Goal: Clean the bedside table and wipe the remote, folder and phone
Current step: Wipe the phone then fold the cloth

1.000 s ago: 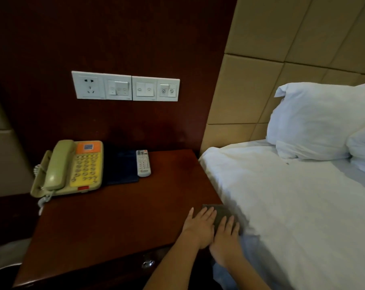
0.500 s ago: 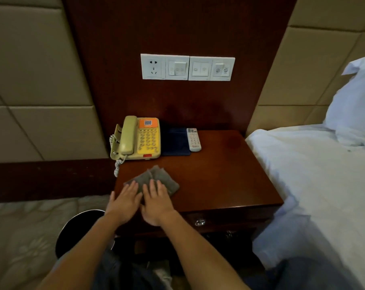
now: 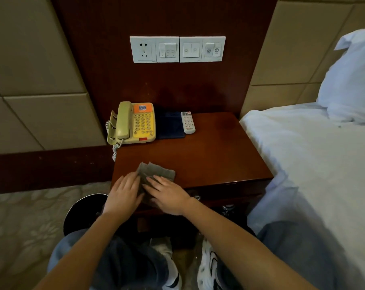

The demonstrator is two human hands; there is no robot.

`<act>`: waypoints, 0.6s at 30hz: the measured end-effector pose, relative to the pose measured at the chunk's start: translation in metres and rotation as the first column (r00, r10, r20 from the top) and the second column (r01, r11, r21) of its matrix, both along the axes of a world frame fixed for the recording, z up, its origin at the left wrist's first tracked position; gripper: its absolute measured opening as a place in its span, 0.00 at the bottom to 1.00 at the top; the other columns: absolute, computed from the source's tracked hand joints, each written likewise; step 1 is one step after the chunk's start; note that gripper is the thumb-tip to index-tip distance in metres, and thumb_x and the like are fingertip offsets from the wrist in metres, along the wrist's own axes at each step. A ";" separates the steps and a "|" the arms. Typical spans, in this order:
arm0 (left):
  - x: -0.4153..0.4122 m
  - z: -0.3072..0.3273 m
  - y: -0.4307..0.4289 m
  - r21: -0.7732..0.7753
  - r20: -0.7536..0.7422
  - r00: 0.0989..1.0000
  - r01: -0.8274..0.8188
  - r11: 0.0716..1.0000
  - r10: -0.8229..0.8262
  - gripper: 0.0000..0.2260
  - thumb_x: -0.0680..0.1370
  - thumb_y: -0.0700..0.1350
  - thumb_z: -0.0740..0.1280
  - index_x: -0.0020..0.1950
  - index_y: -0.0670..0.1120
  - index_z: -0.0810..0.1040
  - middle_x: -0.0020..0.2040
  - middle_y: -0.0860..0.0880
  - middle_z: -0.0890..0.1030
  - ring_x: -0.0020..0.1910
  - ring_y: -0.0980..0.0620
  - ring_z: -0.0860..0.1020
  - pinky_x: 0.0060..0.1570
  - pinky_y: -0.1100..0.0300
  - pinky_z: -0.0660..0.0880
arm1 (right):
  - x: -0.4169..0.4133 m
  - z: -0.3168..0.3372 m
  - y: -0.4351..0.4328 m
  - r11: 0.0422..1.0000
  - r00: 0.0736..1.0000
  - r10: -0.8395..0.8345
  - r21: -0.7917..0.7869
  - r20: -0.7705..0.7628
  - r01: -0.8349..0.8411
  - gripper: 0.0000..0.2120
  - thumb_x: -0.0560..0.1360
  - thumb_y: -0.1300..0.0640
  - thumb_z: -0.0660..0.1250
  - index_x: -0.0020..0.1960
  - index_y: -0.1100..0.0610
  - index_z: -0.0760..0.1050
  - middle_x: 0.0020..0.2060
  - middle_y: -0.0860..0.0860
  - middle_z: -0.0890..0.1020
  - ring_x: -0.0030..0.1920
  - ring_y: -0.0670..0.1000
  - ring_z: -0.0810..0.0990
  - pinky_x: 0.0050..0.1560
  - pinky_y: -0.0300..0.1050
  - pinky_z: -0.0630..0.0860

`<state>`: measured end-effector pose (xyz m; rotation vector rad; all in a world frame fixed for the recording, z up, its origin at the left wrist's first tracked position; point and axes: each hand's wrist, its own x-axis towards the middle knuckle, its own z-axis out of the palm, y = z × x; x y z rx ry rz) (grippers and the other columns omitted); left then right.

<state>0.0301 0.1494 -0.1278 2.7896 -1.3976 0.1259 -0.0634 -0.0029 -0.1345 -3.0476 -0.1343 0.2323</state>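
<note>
— Where is the cloth?

— The grey cloth (image 3: pixel 157 171) lies folded on the tabletop (image 3: pixel 211 158), close to the front edge and towards the front-left corner. Both hands are on it.

— And the grip of each hand?

— Neither grip closes on anything. The left hand (image 3: pixel 123 192) lies flat with straight fingers, its fingertips at the cloth's left side. The right hand (image 3: pixel 169 194) is flat as well, fingers spread, pressing the cloth's near part down onto the wood. The two hands are just beside each other at the front edge.

— What about the phone, the folder and the remote?

— They sit in a row along the back edge. The phone (image 3: pixel 135 122), beige with a yellow keypad, fills the back-left corner, its handset in the cradle and its coiled cord hanging over the left edge. The dark blue folder (image 3: pixel 170 125) lies flat, touching the phone's right side. The white remote (image 3: pixel 188 122) lies on the folder's right edge, lengthwise towards the wall.

— And around it?

— A bed (image 3: pixel 303 164) with white sheets and a pillow (image 3: pixel 351 80) stands against the right edge. A white switch panel (image 3: pixel 177 49) is on the wall above. A black bin (image 3: pixel 81 210) stands on the floor below the front-left corner.
</note>
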 end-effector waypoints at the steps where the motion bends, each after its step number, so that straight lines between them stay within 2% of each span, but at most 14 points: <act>1: -0.002 0.002 -0.009 0.064 -0.012 0.997 0.081 0.995 -0.080 0.30 0.78 0.52 0.65 0.75 0.40 0.61 0.76 0.45 0.60 0.74 0.47 0.62 0.72 0.53 0.58 | -0.006 -0.002 -0.009 0.999 1.000 0.017 -0.033 0.001 -0.017 0.29 0.82 0.55 0.55 0.79 0.55 0.46 0.78 0.54 0.47 0.77 0.56 0.43 0.77 0.52 0.46; 2: -0.005 0.004 -0.019 0.110 -0.043 0.990 0.139 0.984 -0.135 0.31 0.80 0.52 0.60 0.77 0.41 0.52 0.78 0.47 0.51 0.77 0.50 0.54 0.74 0.56 0.51 | -0.012 -0.004 -0.019 0.998 1.000 0.018 -0.058 -0.001 -0.018 0.32 0.81 0.59 0.57 0.79 0.54 0.44 0.78 0.53 0.45 0.77 0.55 0.42 0.76 0.50 0.45; 3: -0.010 0.007 -0.031 0.158 -0.088 0.987 0.144 0.977 -0.132 0.30 0.82 0.51 0.57 0.78 0.42 0.47 0.78 0.47 0.46 0.77 0.51 0.51 0.74 0.58 0.48 | -0.018 -0.005 -0.029 0.998 1.000 0.004 -0.069 0.007 -0.003 0.34 0.80 0.62 0.58 0.79 0.53 0.42 0.78 0.52 0.43 0.77 0.53 0.41 0.76 0.48 0.45; 5: -0.024 0.007 -0.056 0.172 -0.103 0.990 0.117 0.978 -0.100 0.30 0.82 0.49 0.56 0.78 0.41 0.44 0.79 0.45 0.44 0.77 0.50 0.50 0.74 0.59 0.48 | -0.031 -0.007 -0.048 0.997 0.998 -0.031 -0.062 0.051 0.034 0.37 0.79 0.63 0.60 0.79 0.52 0.41 0.78 0.50 0.42 0.77 0.52 0.40 0.75 0.47 0.44; 9: -0.051 0.001 -0.096 0.213 -0.026 0.990 0.142 0.967 -0.139 0.31 0.83 0.49 0.54 0.77 0.38 0.40 0.78 0.41 0.41 0.77 0.47 0.47 0.75 0.57 0.47 | -0.061 -0.017 -0.083 0.995 0.992 -0.059 -0.075 0.113 0.068 0.38 0.78 0.63 0.62 0.78 0.53 0.40 0.78 0.50 0.42 0.77 0.51 0.40 0.75 0.45 0.41; 14: -0.085 -0.012 -0.146 0.269 0.013 0.987 0.148 0.952 -0.158 0.30 0.84 0.49 0.51 0.76 0.37 0.37 0.77 0.39 0.38 0.77 0.45 0.43 0.75 0.54 0.45 | -0.098 -0.027 -0.126 0.980 0.976 -0.139 -0.115 0.169 0.160 0.36 0.77 0.65 0.61 0.78 0.53 0.46 0.78 0.51 0.48 0.77 0.52 0.47 0.73 0.45 0.39; 15: -0.093 -0.013 -0.158 0.270 0.014 0.987 0.148 0.952 -0.158 0.30 0.84 0.49 0.50 0.76 0.36 0.37 0.77 0.39 0.38 0.77 0.45 0.43 0.75 0.54 0.45 | -0.106 -0.027 -0.135 0.978 0.970 -0.146 -0.121 0.195 0.172 0.36 0.75 0.65 0.63 0.78 0.54 0.51 0.77 0.51 0.53 0.77 0.52 0.52 0.73 0.46 0.42; 18: -0.121 -0.013 -0.201 0.296 -0.007 0.985 0.165 0.941 -0.170 0.30 0.83 0.46 0.52 0.75 0.36 0.37 0.77 0.38 0.38 0.77 0.44 0.43 0.75 0.52 0.46 | -0.131 -0.024 -0.164 0.945 0.937 -0.290 -0.096 0.193 0.312 0.39 0.62 0.62 0.78 0.71 0.54 0.70 0.69 0.51 0.73 0.68 0.53 0.73 0.67 0.49 0.65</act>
